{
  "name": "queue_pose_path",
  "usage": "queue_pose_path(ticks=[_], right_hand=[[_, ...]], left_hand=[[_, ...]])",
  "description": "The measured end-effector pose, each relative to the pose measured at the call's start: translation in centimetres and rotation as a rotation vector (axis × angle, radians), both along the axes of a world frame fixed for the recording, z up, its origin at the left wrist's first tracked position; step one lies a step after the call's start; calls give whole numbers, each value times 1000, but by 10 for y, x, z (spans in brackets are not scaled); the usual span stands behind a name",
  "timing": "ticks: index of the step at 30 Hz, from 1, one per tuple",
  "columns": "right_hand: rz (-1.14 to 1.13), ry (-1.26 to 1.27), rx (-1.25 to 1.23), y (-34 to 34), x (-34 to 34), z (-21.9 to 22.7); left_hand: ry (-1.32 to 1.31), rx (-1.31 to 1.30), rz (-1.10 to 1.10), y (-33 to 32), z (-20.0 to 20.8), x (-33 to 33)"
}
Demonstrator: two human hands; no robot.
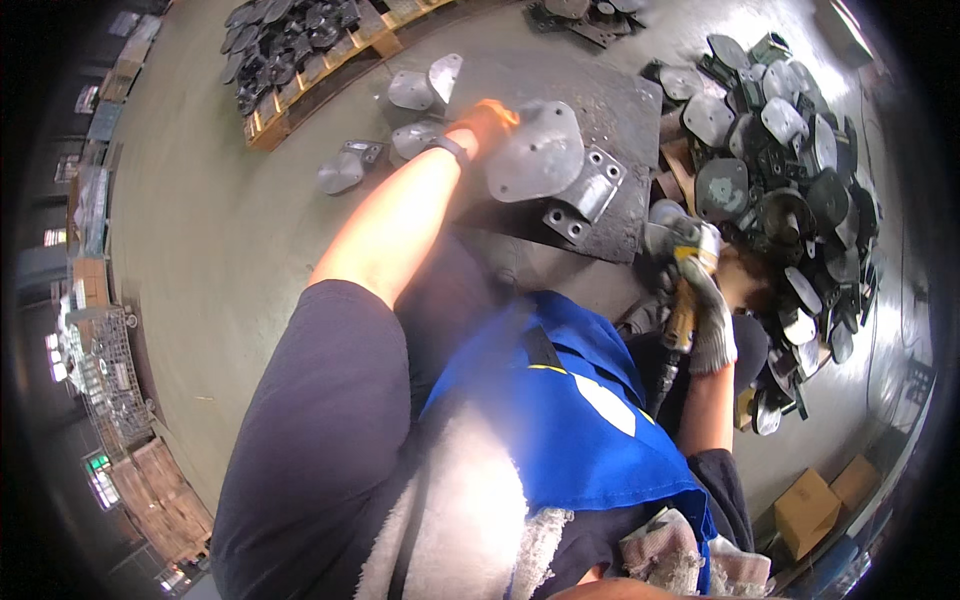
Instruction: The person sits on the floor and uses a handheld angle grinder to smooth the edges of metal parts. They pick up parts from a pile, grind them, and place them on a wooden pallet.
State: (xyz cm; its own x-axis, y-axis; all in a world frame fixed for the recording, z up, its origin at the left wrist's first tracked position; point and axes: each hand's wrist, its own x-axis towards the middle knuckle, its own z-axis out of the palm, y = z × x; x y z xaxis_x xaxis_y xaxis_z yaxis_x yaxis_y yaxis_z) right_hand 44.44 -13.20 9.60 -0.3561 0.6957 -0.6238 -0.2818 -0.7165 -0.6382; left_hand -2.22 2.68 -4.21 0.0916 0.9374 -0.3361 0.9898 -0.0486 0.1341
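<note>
The grey metal bracket [538,152] lies at one o'clock on the dark worktop [625,108]; best steady it with your left hand [487,124] at its ten o'clock edge, though I cannot tell whether those fingers grip. Your right hand's [712,312] fingers clasp the yellow power tool [683,318], four o'clock from the bracket: keep its working end clear of your left.

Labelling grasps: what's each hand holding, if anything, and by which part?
Right hand: yellow power tool, by its long body. Left hand: at the left edge of the metal plate; can't tell whether it grips or only touches.
</note>
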Motion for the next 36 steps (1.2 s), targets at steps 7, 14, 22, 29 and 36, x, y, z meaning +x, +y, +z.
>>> queue_pose_path(ticks=[7,14,22,29,36], right_hand=[[-174,147,68,-1,2,-12],[-223,142,81,-8,16,-17],[-232,99,36,-23,29,4],[-339,-70,-36,-36,44,-6],[-327,-164,-85,-41,51,-14]], left_hand=[[-184,-113,370,-22,112,50],[-64,161,710,-79,188,-22],[170,520,777,-135,168,-123],[54,13,1002,-137,29,-190],[114,-99,710,-163,-120,-217]])
